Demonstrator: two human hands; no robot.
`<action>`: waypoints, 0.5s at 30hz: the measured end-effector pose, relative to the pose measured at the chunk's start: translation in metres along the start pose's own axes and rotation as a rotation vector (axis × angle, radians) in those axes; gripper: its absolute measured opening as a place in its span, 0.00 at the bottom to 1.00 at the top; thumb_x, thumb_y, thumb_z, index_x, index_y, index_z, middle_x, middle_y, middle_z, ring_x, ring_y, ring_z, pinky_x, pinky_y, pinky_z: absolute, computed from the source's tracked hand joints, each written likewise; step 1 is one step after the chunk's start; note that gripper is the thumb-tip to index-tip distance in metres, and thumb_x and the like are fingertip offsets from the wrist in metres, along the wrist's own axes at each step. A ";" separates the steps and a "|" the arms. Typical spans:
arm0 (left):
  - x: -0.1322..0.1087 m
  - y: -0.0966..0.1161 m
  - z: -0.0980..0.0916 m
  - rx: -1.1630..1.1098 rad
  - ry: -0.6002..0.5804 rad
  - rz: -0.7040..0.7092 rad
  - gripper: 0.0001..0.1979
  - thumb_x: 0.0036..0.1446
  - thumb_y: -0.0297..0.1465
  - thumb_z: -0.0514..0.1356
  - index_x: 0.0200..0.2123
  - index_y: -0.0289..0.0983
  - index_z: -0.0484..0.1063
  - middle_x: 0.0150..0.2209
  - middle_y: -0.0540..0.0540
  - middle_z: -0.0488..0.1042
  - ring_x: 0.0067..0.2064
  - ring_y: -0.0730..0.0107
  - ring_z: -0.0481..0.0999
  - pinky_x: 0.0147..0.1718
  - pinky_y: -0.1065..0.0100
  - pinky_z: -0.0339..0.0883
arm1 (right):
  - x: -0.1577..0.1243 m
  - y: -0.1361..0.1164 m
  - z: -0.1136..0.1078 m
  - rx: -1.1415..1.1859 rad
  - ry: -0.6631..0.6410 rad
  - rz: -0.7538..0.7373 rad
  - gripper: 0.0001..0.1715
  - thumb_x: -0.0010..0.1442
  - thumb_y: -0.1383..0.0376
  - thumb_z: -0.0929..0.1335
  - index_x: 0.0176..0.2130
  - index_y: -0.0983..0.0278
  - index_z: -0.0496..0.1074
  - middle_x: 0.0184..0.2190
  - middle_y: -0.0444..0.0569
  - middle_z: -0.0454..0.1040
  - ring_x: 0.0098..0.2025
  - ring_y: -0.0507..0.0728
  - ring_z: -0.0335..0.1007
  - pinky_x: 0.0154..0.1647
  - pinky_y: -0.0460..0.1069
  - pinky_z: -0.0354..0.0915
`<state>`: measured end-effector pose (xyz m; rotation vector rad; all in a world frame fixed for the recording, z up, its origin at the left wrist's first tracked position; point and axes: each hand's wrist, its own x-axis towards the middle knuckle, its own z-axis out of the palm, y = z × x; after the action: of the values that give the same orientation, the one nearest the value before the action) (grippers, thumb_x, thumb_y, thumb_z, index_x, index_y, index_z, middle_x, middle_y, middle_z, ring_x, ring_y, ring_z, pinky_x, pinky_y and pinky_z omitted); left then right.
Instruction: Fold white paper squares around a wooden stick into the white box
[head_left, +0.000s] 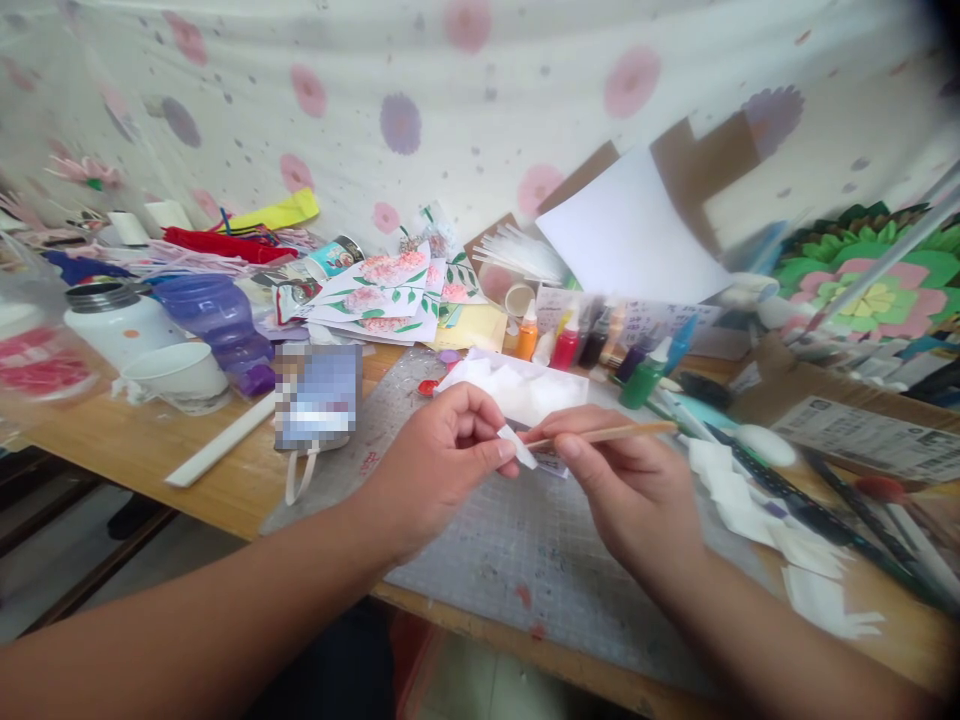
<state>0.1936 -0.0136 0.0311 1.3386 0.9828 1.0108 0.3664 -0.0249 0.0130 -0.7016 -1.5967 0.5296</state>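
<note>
Between the thumb and fingers of my left hand is a small white strip, paper or cloth, I cannot tell which. My right hand pinches a thin wooden stick, its left end up against the strip. The stick's tip is hidden behind the strip and fingers. Just beyond both hands stands a white box with white pieces in it. Below the hands lies a grey cutting mat with red stains.
Paint bottles, among them a green one, stand behind the box. A phone and a white stick lie left, near a purple container. White pieces and a cardboard box are at right.
</note>
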 end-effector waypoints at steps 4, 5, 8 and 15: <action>0.001 -0.001 0.000 0.014 0.003 0.006 0.09 0.53 0.26 0.64 0.32 0.37 0.63 0.26 0.57 0.71 0.30 0.75 0.77 0.34 0.71 0.66 | 0.000 -0.001 0.000 0.012 0.009 -0.015 0.09 0.61 0.71 0.68 0.36 0.59 0.79 0.32 0.46 0.82 0.36 0.55 0.79 0.36 0.50 0.74; 0.002 -0.001 0.000 0.016 0.005 0.006 0.10 0.53 0.26 0.64 0.32 0.37 0.63 0.26 0.57 0.71 0.30 0.75 0.77 0.34 0.71 0.66 | 0.000 -0.001 0.000 0.007 -0.002 -0.030 0.09 0.61 0.71 0.68 0.36 0.59 0.79 0.32 0.47 0.82 0.37 0.56 0.79 0.37 0.51 0.75; 0.002 -0.001 0.001 0.021 0.014 0.008 0.10 0.53 0.27 0.64 0.32 0.38 0.62 0.26 0.58 0.69 0.29 0.75 0.76 0.33 0.70 0.66 | 0.000 -0.001 -0.001 -0.006 -0.041 -0.077 0.10 0.61 0.73 0.68 0.37 0.60 0.79 0.33 0.47 0.82 0.39 0.56 0.78 0.41 0.52 0.74; 0.000 0.000 0.002 0.064 0.023 0.035 0.10 0.52 0.26 0.62 0.32 0.38 0.61 0.26 0.58 0.67 0.29 0.76 0.75 0.33 0.70 0.64 | 0.000 0.001 0.000 -0.042 -0.031 -0.093 0.10 0.60 0.75 0.68 0.37 0.62 0.78 0.32 0.48 0.81 0.39 0.53 0.78 0.43 0.48 0.73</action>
<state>0.1959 -0.0138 0.0307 1.4038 1.0192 1.0310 0.3664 -0.0237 0.0124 -0.6495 -1.6648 0.4422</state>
